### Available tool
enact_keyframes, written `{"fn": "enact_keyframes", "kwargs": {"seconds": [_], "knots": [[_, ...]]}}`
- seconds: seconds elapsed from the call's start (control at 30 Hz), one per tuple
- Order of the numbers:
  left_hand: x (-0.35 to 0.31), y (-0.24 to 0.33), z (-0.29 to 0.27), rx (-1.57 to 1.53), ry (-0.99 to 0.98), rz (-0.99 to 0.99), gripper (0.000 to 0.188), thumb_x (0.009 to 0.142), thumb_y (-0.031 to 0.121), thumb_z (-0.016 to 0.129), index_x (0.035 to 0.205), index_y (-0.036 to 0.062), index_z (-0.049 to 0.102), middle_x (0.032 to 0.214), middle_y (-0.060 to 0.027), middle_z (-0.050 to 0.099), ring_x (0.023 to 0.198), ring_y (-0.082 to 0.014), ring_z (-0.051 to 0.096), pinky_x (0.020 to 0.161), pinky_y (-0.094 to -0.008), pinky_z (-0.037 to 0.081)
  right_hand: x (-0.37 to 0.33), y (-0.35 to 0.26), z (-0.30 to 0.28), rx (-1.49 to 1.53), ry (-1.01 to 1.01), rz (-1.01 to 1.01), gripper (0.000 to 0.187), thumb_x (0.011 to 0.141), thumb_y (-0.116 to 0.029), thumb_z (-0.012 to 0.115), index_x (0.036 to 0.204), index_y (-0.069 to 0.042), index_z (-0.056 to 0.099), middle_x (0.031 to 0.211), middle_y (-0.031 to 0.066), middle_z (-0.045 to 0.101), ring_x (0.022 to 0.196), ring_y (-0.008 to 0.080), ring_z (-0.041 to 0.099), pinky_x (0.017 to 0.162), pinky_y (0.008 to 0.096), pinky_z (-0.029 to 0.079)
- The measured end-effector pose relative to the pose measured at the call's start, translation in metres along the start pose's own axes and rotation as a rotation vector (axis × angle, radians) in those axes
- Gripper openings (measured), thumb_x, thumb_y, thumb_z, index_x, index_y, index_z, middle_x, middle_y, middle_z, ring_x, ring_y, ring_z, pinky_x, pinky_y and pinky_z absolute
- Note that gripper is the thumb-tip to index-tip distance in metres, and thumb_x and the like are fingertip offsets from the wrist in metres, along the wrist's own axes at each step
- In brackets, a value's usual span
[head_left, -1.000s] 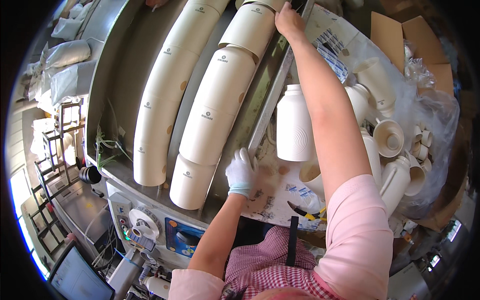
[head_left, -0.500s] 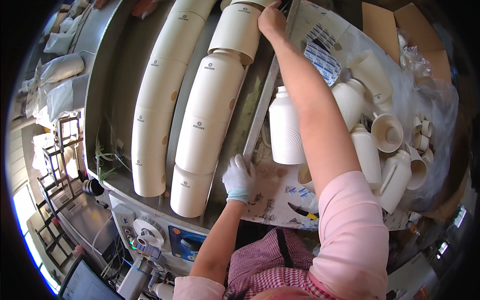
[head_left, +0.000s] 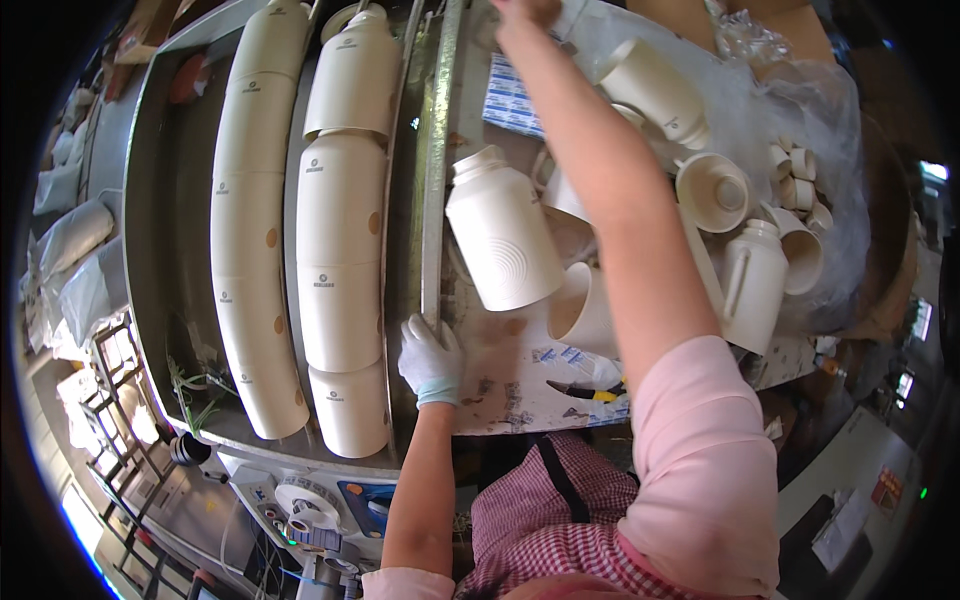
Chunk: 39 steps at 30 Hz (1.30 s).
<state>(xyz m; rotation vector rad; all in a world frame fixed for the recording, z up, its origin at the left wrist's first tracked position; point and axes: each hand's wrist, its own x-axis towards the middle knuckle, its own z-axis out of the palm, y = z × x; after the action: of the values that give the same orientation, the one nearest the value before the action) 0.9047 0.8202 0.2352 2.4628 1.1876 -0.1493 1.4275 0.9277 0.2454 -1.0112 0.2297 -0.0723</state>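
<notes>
My left hand [head_left: 430,360], in a white glove, is closed over a metal rail [head_left: 432,230] beside a trough. My bare right hand [head_left: 528,12] reaches to the top edge of the view, above the far part of the work table; its fingers are partly cut off, and what they hold cannot be made out. Left of the rail lie two rows of cream plastic jug bodies, a left row [head_left: 243,225] and a right row [head_left: 340,215], set end to end. Just right of the rail stands a cream jug [head_left: 505,235] with ringed relief, nearest my right forearm.
More cream jugs [head_left: 755,285] and an open cup-shaped piece [head_left: 712,192] lie on clear plastic film at right. A blue-and-white printed sheet [head_left: 512,98] sits near the rail. Yellow-handled pliers [head_left: 590,392] lie at the table's near edge. A machine with a tape reel [head_left: 305,508] stands below the trough.
My right hand has left the far end of the right row and moved right, over the table. My left hand stays at the rail. The whole view has shifted.
</notes>
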Motion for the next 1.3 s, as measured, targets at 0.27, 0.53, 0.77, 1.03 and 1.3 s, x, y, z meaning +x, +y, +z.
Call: {"fn": "enact_keyframes", "kwargs": {"seconds": [0.27, 0.53, 0.77, 1.03, 1.3], "knots": [[0.000, 0.007, -0.006, -0.001, -0.046, -0.030, 0.039, 0.094, 0.029, 0.063, 0.119, 0.0008, 0.050, 0.109, -0.0201, 0.060, 0.092, -0.0422, 0.067, 0.071, -0.0543, 0.055, 0.106, -0.223, -0.277, -0.146, 0.221, 0.107, 0.032, 0.098, 0.003, 0.038, 0.126, 0.014, 0.049, 0.105, 0.0273, 0.066, 0.083, 0.0391, 0.072, 0.081, 0.0527, 0.068], [0.000, 0.005, -0.007, 0.002, -0.012, -0.017, 0.040, 0.094, 0.030, 0.064, 0.121, 0.0033, 0.051, 0.108, -0.0192, 0.060, 0.090, -0.0411, 0.068, 0.069, -0.0536, 0.055, -0.062, -0.219, -0.208, -0.726, -0.728, 0.409, 0.025, 0.105, -0.036, 0.060, 0.102, -0.011, 0.066, 0.073, -0.0057, 0.055, 0.061, 0.0053, 0.049, 0.051, 0.0235, 0.038], [-0.002, 0.004, -0.004, -0.039, -0.077, -0.114, 0.042, 0.094, 0.030, 0.062, 0.125, 0.0029, 0.055, 0.116, -0.0213, 0.063, 0.095, -0.0427, 0.069, 0.076, -0.0560, 0.056, -0.198, 0.004, -0.011, -0.924, -0.778, 0.365, 0.128, 0.082, -0.044, 0.080, 0.162, 0.005, -0.007, 0.168, 0.0293, 0.019, 0.151, 0.0385, 0.034, 0.125, 0.0416, 0.028], [-0.001, 0.004, -0.002, -0.005, -0.009, -0.024, 0.043, 0.094, 0.026, 0.062, 0.124, -0.0029, 0.053, 0.112, -0.0214, 0.061, 0.094, -0.0426, 0.067, 0.072, -0.0526, 0.056, -0.238, 0.027, -0.007, -1.503, -0.898, 0.105, 0.119, 0.083, -0.003, 0.070, 0.164, -0.007, -0.017, 0.144, 0.0373, 0.042, 0.109, 0.0456, 0.066, 0.089, 0.0471, 0.059], [-0.001, 0.007, -0.004, -0.015, -0.020, -0.044, 0.042, 0.094, 0.025, 0.062, 0.125, -0.0011, 0.051, 0.113, -0.0213, 0.060, 0.098, -0.0423, 0.066, 0.076, -0.0538, 0.054, -0.204, 0.047, -0.010, -1.548, -0.916, -0.193, 0.096, 0.095, -0.003, 0.055, 0.164, -0.004, -0.010, 0.119, 0.0365, 0.057, 0.081, 0.0406, 0.070, 0.067, 0.0472, 0.060]]}}
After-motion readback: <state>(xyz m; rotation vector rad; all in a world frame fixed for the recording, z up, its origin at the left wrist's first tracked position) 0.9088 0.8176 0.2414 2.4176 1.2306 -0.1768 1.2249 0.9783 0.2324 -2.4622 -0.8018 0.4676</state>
